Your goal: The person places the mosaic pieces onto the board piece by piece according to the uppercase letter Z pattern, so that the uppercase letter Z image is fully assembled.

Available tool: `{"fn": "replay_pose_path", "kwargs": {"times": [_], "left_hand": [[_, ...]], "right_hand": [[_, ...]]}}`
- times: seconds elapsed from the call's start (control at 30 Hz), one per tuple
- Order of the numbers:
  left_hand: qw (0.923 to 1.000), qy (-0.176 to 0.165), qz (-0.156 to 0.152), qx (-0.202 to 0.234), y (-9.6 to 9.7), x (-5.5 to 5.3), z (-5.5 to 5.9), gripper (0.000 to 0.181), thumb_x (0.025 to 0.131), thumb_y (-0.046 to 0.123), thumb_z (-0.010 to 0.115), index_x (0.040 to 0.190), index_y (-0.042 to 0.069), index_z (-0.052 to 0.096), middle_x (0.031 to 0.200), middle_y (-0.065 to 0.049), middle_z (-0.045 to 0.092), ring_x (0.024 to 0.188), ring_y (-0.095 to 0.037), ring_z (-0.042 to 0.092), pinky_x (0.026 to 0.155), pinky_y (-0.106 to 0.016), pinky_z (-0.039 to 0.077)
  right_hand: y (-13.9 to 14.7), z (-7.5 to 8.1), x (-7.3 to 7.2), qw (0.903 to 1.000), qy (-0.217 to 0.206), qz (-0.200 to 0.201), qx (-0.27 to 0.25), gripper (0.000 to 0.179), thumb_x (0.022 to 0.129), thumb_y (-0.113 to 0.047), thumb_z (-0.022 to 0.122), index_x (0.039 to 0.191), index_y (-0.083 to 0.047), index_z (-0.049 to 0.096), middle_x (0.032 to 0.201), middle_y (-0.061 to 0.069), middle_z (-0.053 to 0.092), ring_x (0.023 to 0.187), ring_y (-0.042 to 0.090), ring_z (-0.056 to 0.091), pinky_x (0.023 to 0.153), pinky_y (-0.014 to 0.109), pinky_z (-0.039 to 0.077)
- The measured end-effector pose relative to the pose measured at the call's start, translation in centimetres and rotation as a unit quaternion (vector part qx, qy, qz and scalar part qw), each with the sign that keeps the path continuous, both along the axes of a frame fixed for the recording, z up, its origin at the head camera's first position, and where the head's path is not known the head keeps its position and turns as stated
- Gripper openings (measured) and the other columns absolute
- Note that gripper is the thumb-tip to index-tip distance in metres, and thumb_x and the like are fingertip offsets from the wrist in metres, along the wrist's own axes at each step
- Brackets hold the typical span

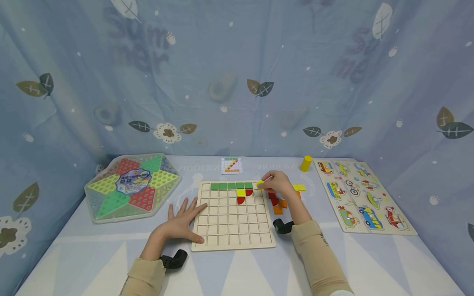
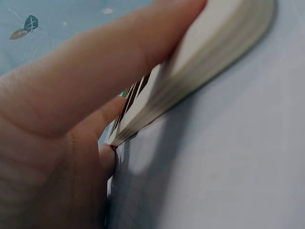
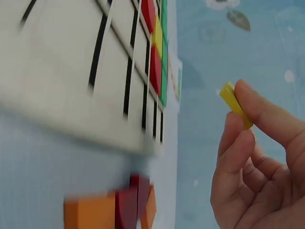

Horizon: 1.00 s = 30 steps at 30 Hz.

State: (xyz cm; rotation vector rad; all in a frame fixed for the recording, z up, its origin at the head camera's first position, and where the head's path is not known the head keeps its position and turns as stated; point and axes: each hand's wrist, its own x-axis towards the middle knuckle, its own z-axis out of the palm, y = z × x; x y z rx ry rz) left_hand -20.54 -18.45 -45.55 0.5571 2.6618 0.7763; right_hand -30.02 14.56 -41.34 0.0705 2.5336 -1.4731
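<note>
A wooden grid board lies flat before me. Along its top row runs a line of green square tiles. Below them sit a yellow square tile and two red quarter-round tiles. My left hand rests spread on the board's left edge, thumb near the lower corner; the left wrist view shows its thumb against the board's thick rim. Over the upper right corner, my right hand pinches a small yellow tile between thumb and fingertips, raised off the board.
Loose red and orange tiles lie right of the board, with yellow ones behind. A pattern card and a yellow cylinder stand farther back. A hexagonal game box is at left, a vehicle puzzle board at right.
</note>
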Motion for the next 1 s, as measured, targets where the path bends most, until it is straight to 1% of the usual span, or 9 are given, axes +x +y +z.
{"fn": "replay_pose_path", "kwargs": {"times": [0.1,0.17,0.3,0.4,0.53,0.63,0.77,0.87,1.0], "left_hand": [[1.0000,0.002,0.002,-0.001,0.0,0.0,0.0,0.109,0.061,0.055,0.079,0.148,0.016,0.025,0.154,-0.019,0.000,0.138,-0.043,-0.011,0.096,-0.067,-0.019],[1.0000,0.003,0.003,0.000,0.1,0.0,0.1,0.109,0.060,0.054,0.079,0.147,0.015,0.026,0.154,-0.019,0.000,0.137,-0.043,-0.011,0.096,-0.067,-0.019],[1.0000,0.003,0.004,0.001,0.1,0.0,0.0,0.109,0.060,0.054,0.079,0.147,0.016,0.026,0.154,-0.019,0.000,0.137,-0.044,-0.011,0.096,-0.067,-0.020],[1.0000,0.003,0.005,0.000,0.1,-0.1,-0.1,0.109,0.060,0.055,0.079,0.147,0.016,0.026,0.154,-0.018,0.000,0.137,-0.043,-0.011,0.096,-0.066,-0.020],[1.0000,0.001,0.005,0.001,0.2,0.0,-0.1,0.109,0.060,0.055,0.079,0.147,0.016,0.026,0.154,-0.018,0.000,0.137,-0.043,-0.011,0.096,-0.066,-0.020],[1.0000,-0.002,0.002,0.001,0.2,0.1,0.0,0.109,0.060,0.055,0.079,0.147,0.016,0.026,0.154,-0.018,0.000,0.137,-0.043,-0.012,0.096,-0.066,-0.020],[1.0000,-0.003,0.004,0.001,0.1,0.2,0.0,0.109,0.061,0.054,0.079,0.147,0.016,0.026,0.154,-0.019,0.000,0.137,-0.043,-0.012,0.096,-0.067,-0.019],[1.0000,-0.002,0.007,0.000,0.1,0.1,-0.1,0.109,0.060,0.055,0.079,0.147,0.016,0.026,0.154,-0.019,0.000,0.138,-0.043,-0.011,0.096,-0.067,-0.019],[1.0000,-0.002,0.010,0.000,0.1,0.1,-0.2,0.109,0.059,0.056,0.079,0.147,0.017,0.026,0.154,-0.018,0.000,0.138,-0.042,-0.012,0.096,-0.066,-0.020]], "right_hand": [[-1.7,0.1,0.1,0.9991,0.001,0.037,-0.022,0.023,0.075,-0.012,0.077,0.088,-0.003,0.061,0.073,0.008,0.063,0.075,0.030,0.064,0.069,0.036,0.054],[-2.9,0.0,0.2,0.9977,0.002,0.062,-0.026,0.020,0.075,-0.010,0.077,0.086,-0.003,0.062,0.073,0.007,0.064,0.074,0.030,0.064,0.068,0.036,0.054],[-4.9,-0.3,0.2,0.9950,-0.010,0.096,-0.026,0.014,0.075,-0.006,0.076,0.083,-0.004,0.065,0.074,0.007,0.067,0.068,0.025,0.064,0.065,0.035,0.054],[-6.2,-0.6,0.2,0.9926,-0.014,0.120,-0.007,0.011,0.075,-0.004,0.075,0.082,-0.003,0.067,0.074,0.007,0.067,0.062,0.021,0.061,0.061,0.033,0.053],[-7.4,-1.3,0.3,0.9880,-0.002,0.147,0.046,0.007,0.075,-0.005,0.075,0.079,-0.004,0.069,0.073,0.005,0.065,0.056,0.016,0.055,0.055,0.028,0.049],[-7.9,-1.6,0.4,0.9831,0.019,0.155,0.095,0.007,0.074,-0.007,0.076,0.076,-0.006,0.070,0.073,0.002,0.064,0.058,0.014,0.053,0.055,0.025,0.046],[-8.3,-1.7,0.6,0.9727,0.044,0.167,0.155,0.006,0.074,-0.010,0.077,0.076,-0.009,0.071,0.074,0.000,0.063,0.063,0.014,0.055,0.058,0.025,0.047],[-8.5,-1.6,0.8,0.9676,0.047,0.176,0.175,0.006,0.075,-0.010,0.076,0.077,-0.011,0.071,0.074,0.000,0.063,0.064,0.014,0.056,0.059,0.026,0.048],[-8.6,-1.4,1.0,0.9631,0.059,0.187,0.185,0.007,0.076,-0.011,0.076,0.077,-0.012,0.070,0.075,-0.001,0.062,0.065,0.015,0.055,0.060,0.027,0.047]]}}
